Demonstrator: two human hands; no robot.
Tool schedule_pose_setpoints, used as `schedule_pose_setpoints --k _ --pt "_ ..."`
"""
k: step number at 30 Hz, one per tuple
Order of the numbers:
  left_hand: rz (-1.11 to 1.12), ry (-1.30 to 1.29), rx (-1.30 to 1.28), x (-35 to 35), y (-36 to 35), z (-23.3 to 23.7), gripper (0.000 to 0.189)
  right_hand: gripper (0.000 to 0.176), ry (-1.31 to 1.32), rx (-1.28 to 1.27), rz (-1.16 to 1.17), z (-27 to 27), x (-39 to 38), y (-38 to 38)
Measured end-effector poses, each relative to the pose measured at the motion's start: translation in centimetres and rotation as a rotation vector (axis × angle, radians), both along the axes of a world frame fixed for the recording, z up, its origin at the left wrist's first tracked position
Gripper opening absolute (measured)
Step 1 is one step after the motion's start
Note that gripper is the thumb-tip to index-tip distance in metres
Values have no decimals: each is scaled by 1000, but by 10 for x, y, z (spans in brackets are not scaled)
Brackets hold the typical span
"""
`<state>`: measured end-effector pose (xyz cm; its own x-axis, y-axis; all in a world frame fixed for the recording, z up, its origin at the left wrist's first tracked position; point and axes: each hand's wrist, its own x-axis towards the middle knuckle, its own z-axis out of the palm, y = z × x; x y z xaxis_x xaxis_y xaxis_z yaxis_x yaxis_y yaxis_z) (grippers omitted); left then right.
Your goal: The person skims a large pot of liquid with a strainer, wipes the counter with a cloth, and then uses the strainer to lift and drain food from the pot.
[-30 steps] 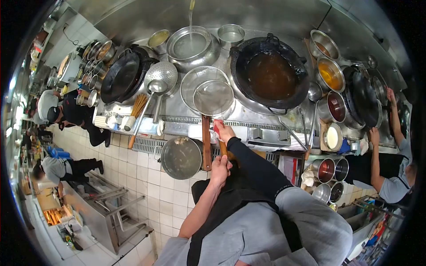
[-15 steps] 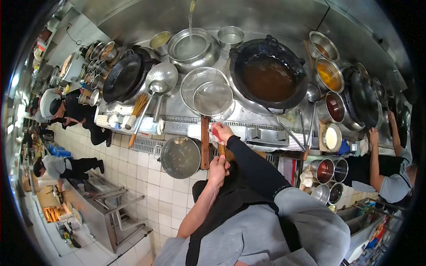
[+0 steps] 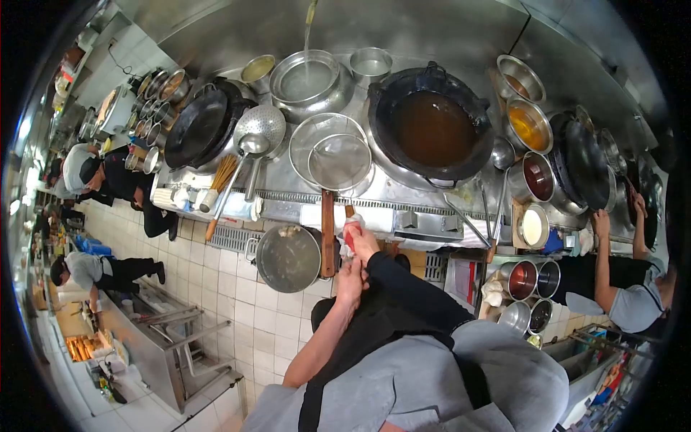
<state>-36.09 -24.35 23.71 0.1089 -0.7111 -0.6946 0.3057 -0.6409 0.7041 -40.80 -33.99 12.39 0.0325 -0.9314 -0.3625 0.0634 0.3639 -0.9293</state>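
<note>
Cloth (image 3: 350,229) 1, left hand (image 3: 350,277), right hand (image 3: 365,243)

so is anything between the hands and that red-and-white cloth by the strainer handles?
Nothing visible. The right hand is closed on the red-and-white cloth, and the left hand sits just below it, grip unclear. The wooden handle and the pot lie beside, not between.

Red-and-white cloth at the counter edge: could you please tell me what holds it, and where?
The right hand grips the cloth at its middle; the left hand touches its lower end.
</note>
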Motion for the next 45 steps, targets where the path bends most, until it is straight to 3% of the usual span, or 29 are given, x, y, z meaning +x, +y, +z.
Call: schedule_pose_setpoints --k 1,2,5,8,11,15,17,19,21,23,25,27,32,34,35,37,39,42,45 --pt "-29 -33 21 -3 7 -1 22 35 -51 159 40 -9 -7 0" --pt "-58 -67 49 -4 14 -1 21 35 -106 323 80 27 -14 2" --pt "-75 -31 43 1 10 -11 23 35 -85 316 61 41 -20 2" --pt "-79 -3 64 7 7 -30 19 43 42 1 138 -1 -24 19" --pt "-95 -65 85 -1 1 -31 18 42 142 16 73 -6 -34 47" --pt "-22 -88 -83 -15 3 -59 20 34 276 28 156 42 -63 71" --pt "-152 -100 -74 0 -3 -74 22 32 321 122 245 57 -89 79" --pt "-295 -59 36 16 -7 -60 28 31 346 182 253 53 -116 93" --pt "-485 -5 129 33 13 -68 30 31 15 282 91 57 -136 92" --pt "-460 42 248 54 40 -75 34 42 -310 246 22 76 -147 87" --pt "-204 111 326 79 56 -76 41 48 -568 177 19 98 -153 73" --pt "74 236 257 100 60 -76 50 48 -646 70 70 137 -147 53" --pt "281 538 -52 108 21 -60 66 37 -232 -144 471 160 -68 4" --pt "322 577 -71 104 11 -61 71 35 629 -736 813 126 -19 3" --pt "323 606 -77 106 9 -69 73 37 784 -858 849 97 3 11" --pt "303 642 -58 108 5 -72 80 44 780 -906 860 41 19 30" --pt "281 648 -107 106 3 -51 86 49 740 -870 836 50 27 22" --pt "273 516 -155 107 -2 -61 87 49 727 -774 907 54 29 28" --pt "318 485 -87 103 0 -64 74 47 730 -802 883 33 35 9"
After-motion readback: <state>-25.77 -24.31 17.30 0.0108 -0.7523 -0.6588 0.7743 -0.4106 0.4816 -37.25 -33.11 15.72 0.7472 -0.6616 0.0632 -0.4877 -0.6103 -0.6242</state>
